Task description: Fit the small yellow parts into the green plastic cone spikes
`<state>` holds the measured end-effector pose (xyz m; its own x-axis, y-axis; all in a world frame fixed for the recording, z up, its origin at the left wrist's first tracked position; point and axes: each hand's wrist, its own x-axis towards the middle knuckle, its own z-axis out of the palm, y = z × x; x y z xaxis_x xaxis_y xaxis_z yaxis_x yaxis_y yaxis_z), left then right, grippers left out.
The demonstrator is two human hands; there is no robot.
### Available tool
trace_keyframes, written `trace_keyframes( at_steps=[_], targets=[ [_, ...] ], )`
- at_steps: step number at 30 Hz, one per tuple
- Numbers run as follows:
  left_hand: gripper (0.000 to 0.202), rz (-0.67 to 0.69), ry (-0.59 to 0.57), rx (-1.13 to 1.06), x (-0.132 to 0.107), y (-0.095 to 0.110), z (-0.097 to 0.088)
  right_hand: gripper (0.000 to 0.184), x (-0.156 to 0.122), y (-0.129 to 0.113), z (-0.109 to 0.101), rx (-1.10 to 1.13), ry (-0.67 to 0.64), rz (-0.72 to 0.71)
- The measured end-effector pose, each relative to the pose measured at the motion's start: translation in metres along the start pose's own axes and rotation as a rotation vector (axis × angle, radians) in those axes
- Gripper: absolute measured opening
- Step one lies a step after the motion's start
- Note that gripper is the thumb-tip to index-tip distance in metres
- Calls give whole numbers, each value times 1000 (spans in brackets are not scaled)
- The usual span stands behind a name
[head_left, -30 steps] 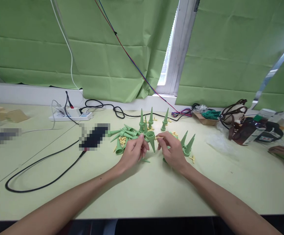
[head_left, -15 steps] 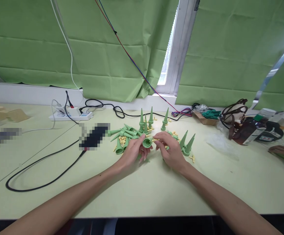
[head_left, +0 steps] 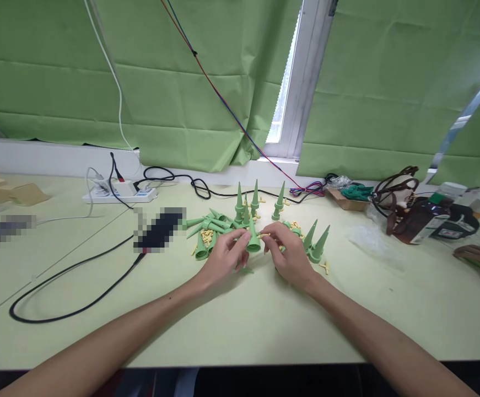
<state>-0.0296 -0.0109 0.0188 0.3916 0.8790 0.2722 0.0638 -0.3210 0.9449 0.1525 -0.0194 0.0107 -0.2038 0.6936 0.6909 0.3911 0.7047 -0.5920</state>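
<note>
My left hand (head_left: 225, 255) is closed around a hollow green plastic watering spike (head_left: 253, 238), its tip pointing up and its wide collar down. At the spike's right side, my right hand (head_left: 288, 252) pinches a small yellow valve (head_left: 263, 236); whether the valve sits in the spike's wall I cannot tell. Behind my left hand lies a heap of green spikes (head_left: 217, 223) with loose yellow valves (head_left: 207, 237) among them. Several spikes (head_left: 240, 205) stand upright at the back, some with yellow valves at their sides. Two more spikes (head_left: 317, 251) stand just right of my right hand.
On the left, a black cable (head_left: 78, 259) loops from a dark, pixelated device (head_left: 159, 230); a white power strip (head_left: 126, 194) lies behind. Bottles (head_left: 419, 220), a cardboard box (head_left: 349, 202) and a plastic bag (head_left: 376, 242) sit right. Another person's hand (head_left: 477, 253) rests at the far right edge.
The spike in my left hand has turned from showing its open round end toward me to standing tip up. My right hand has stayed almost in place at its side.
</note>
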Motion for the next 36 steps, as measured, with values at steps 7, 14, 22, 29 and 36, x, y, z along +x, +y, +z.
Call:
trace_keyframes(
  at_steps=[7, 14, 22, 29, 36],
  targets=[
    [22, 138, 11, 185, -1, -1, 2, 19, 1, 0, 0, -62, -11, 56],
    [17, 262, 69, 347, 0, -6, 1, 21, 1, 2, -1, -84, -25, 80],
    [11, 376, 90, 462, -1, -7, 1, 29, 2, 0, -1, -96, -39, 98],
    [22, 532, 124, 574, 1, -11, -1, 32, 1, 0, 3, -69, -32, 110],
    [17, 346, 209, 448, 0, -6, 3, 31, 2, 0, 1, -48, 57, 161]
  ],
)
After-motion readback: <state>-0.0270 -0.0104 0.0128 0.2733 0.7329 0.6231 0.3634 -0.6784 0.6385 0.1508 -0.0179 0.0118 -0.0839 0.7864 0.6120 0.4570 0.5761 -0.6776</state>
